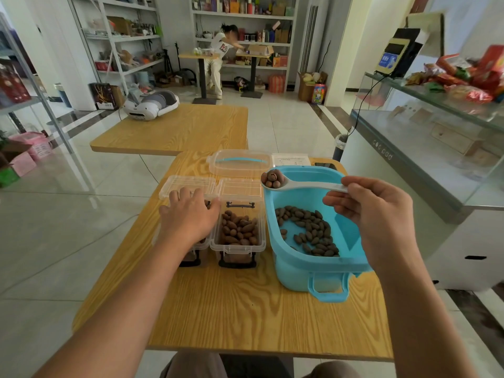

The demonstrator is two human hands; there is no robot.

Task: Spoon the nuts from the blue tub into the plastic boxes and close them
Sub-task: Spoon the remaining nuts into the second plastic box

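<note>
Item: right hand (pixel 376 214) pinched white spoon (pixel 297 185), heaped nuts (pixel 272 179) over blue tub (pixel 313 227); left hand (pixel 188 214) lay fingers-extended on left box (pixel 191 255); tilt risked spilling short of the boxes.

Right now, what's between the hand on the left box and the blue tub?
In the head view, the right box of nuts sits between the left hand and the tub, its lid open.
</note>
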